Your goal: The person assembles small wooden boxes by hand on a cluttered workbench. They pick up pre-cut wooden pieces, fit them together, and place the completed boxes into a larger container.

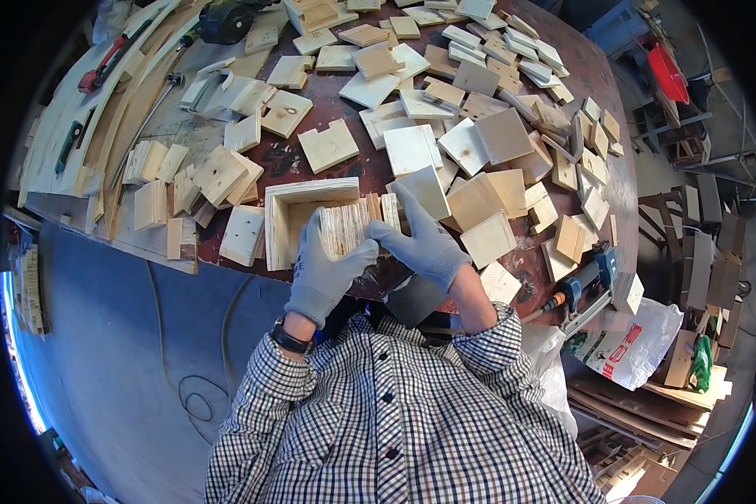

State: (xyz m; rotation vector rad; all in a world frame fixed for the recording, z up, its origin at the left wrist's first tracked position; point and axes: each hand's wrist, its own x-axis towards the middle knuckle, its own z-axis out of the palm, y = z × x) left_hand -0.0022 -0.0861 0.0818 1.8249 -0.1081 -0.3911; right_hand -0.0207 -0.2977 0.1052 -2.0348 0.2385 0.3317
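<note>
Gloved, the left hand [326, 262] curls round the near side of a row of thin wooden pieces [344, 230]; the right hand [422, 244] grips its right end. The row lies at the near edge of the table [265, 164], by an open wooden box [272, 231]. Large red lettering marks a white bag [647, 336] at the right; dark print shows on the left glove.

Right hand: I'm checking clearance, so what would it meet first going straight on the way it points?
Heading up and left, the right hand, with a pale wood piece at its fingers, would probably first meet the row of thin wood pieces in the left hand; the depth between is unclear.
</note>
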